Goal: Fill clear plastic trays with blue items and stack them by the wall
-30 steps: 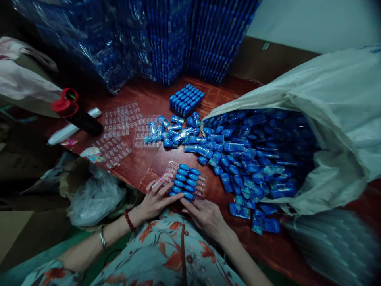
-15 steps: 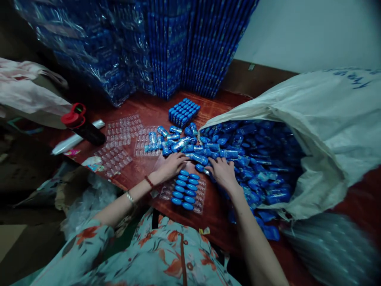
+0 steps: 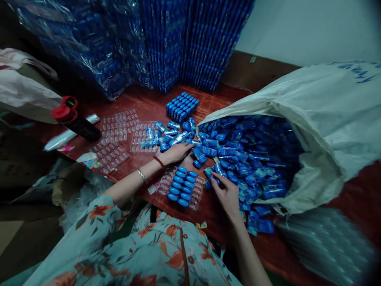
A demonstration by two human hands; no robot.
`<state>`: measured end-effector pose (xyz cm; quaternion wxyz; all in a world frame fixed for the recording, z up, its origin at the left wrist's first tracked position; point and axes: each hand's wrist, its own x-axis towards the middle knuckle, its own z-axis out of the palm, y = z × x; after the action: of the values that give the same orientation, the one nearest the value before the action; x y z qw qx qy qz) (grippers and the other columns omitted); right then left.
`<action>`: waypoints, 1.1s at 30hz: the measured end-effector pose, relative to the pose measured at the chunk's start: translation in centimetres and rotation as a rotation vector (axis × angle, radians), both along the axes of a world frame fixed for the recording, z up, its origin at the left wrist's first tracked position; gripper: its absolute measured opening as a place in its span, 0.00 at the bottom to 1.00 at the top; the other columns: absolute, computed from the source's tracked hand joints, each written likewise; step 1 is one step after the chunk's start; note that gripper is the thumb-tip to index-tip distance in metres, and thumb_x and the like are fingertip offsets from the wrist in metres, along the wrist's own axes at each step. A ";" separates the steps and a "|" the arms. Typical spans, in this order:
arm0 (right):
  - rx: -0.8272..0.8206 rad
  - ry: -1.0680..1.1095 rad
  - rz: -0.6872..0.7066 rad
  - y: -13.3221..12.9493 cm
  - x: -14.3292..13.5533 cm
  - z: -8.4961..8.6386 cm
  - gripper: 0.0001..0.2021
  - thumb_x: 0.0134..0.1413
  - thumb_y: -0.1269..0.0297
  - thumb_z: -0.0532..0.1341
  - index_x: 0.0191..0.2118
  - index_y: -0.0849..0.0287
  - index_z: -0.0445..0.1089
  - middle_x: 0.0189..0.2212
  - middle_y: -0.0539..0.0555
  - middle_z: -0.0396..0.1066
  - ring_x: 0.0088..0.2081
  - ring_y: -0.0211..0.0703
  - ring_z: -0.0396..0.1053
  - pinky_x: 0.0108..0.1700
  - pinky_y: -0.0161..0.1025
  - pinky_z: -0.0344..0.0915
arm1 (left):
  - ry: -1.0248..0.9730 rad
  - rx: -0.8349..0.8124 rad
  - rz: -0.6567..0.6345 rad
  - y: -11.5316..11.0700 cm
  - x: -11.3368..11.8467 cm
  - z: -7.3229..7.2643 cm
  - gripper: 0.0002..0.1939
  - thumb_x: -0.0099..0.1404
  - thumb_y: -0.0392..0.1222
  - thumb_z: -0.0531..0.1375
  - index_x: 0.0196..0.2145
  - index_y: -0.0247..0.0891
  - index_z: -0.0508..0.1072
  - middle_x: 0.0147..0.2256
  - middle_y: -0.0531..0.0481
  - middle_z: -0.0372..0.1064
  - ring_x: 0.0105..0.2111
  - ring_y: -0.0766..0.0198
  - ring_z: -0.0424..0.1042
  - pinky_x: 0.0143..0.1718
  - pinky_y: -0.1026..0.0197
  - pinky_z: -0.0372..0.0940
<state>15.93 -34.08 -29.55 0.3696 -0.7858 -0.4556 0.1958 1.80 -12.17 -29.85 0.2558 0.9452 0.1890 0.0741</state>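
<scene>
My left hand (image 3: 177,152) reaches over the pile with its fingers stretched out, touching the small blue wrapped bottles (image 3: 200,155). My right hand (image 3: 228,194) is closed, thumb and fingers around a small blue bottle (image 3: 208,173) at the pile's near edge; the fingers partly hide it. Between my forearms lies a clear plastic blister tray (image 3: 195,198), with two rows of blue bottles (image 3: 184,186) standing in its middle cups. Its outer cups show bare. The loose bottles spill out of a large white woven sack (image 3: 321,119) on the right.
Behind the pile stands a compact block of blue bottles (image 3: 182,106). Clear trays (image 3: 117,127) lie left, near a black bottle with red lid (image 3: 80,123) and a plastic roll (image 3: 71,133). Tall wrapped blue stacks (image 3: 166,47) rise behind. Stacked clear trays (image 3: 327,242) sit at lower right.
My left hand has moved forward and right, deeper into the pile. My right hand has drawn back toward me, closing on a bottle beside the tray. The view has shifted slightly.
</scene>
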 end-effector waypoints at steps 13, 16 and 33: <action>0.073 0.214 -0.005 0.7 -1.3 -0.4 0.16 0.56 0.53 0.57 0.44 0.58 0.67 0.25 0.50 0.73 0.25 0.41 0.70 0.29 0.37 0.67 | -0.671 -0.650 0.730 -4.3 -9.0 -0.4 0.14 0.60 0.47 0.58 0.41 0.37 0.66 0.37 0.50 0.67 0.37 0.66 0.67 0.39 0.65 0.61; 0.011 -0.226 0.209 2.4 -1.2 -0.3 0.14 0.61 0.58 0.52 0.47 0.57 0.68 0.38 0.54 0.74 0.37 0.43 0.71 0.37 0.37 0.65 | -0.563 -0.620 0.762 -5.2 -10.7 -0.1 0.16 0.62 0.48 0.55 0.43 0.35 0.70 0.44 0.45 0.67 0.44 0.62 0.66 0.46 0.60 0.61; -0.285 -0.954 0.590 3.5 -2.6 2.8 0.16 0.54 0.79 0.51 0.45 0.58 0.67 0.33 0.59 0.70 0.37 0.50 0.64 0.33 0.42 0.56 | -0.106 -0.058 0.399 -8.6 -12.9 0.6 0.14 0.66 0.33 0.48 0.48 0.37 0.65 0.43 0.44 0.63 0.40 0.62 0.68 0.41 0.60 0.66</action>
<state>13.30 -30.61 -26.80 -0.0561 -0.6689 -0.7408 -0.0258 -11.09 -20.72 -29.30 0.2727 0.8760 0.3610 0.1673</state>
